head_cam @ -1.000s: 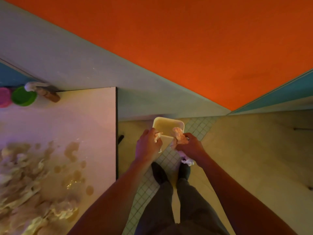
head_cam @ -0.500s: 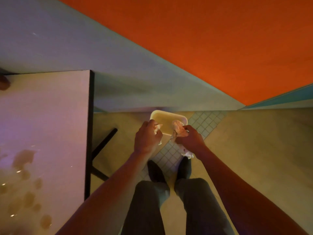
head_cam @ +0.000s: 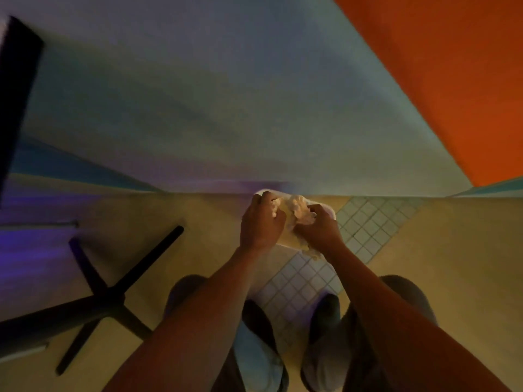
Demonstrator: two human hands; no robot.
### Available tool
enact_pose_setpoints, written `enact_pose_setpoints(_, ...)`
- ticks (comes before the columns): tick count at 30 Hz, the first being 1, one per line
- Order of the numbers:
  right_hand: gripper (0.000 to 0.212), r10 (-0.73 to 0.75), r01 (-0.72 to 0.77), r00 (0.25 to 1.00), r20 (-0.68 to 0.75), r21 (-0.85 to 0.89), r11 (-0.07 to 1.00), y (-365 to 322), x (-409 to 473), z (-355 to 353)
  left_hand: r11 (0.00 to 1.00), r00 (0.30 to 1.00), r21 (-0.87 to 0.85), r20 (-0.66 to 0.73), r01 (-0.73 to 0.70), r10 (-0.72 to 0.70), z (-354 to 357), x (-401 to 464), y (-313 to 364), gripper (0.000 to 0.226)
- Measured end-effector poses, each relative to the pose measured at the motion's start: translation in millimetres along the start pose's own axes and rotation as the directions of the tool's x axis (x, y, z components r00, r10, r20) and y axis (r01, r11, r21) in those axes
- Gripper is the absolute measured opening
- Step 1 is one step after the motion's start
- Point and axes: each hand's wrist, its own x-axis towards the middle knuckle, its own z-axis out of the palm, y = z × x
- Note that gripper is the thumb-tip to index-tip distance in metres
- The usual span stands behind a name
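Observation:
I hold a pale rectangular tray (head_cam: 329, 212) out in front of me, above the floor. My left hand (head_cam: 261, 223) grips its left edge together with a small crumpled paper napkin (head_cam: 274, 206). My right hand (head_cam: 319, 230) grips the right side and a larger wad of crumpled napkins (head_cam: 300, 210), which lies over the tray; more paper hangs below that hand. Most of the tray is hidden by my hands and the paper.
A table's black cross-shaped base (head_cam: 104, 295) stands on the floor at the lower left, with the dark tabletop edge (head_cam: 17, 89) at the far left. A grey and orange wall (head_cam: 283, 94) rises ahead. My legs and shoes (head_cam: 325, 309) stand on tan floor with a tiled strip.
The view has swung right, away from the table with its spill, which has left the view. My hands have drawn closer together and the napkin wad now covers more of the tray.

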Motion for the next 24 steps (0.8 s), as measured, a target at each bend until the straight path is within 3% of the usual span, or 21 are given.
enact_pose_setpoints(7,0.065,-0.023,0.032,0.997,0.079,-0.115,0.993,45,77,38,0.995,0.999,0.098,0.05,-0.02,0.015,75,43,-49,0.038)
enact_pose_setpoints(12,0.075,-0.019,0.028,0.998,0.061,-0.153,0.988,70,114,60,0.991,0.998,0.135,0.067,-0.018,0.009,115,63,-71,0.044)
enact_pose_setpoints(20,0.103,-0.064,0.075,0.996,0.066,-0.18,0.981,81,133,69,0.989,0.988,0.127,0.123,0.073,-0.088,132,72,-77,0.054)
enact_pose_setpoints(24,0.088,-0.073,0.087,0.994,0.08,-0.194,0.977,80,121,54,0.978,0.979,0.204,0.181,0.054,-0.092,125,66,-83,0.066)
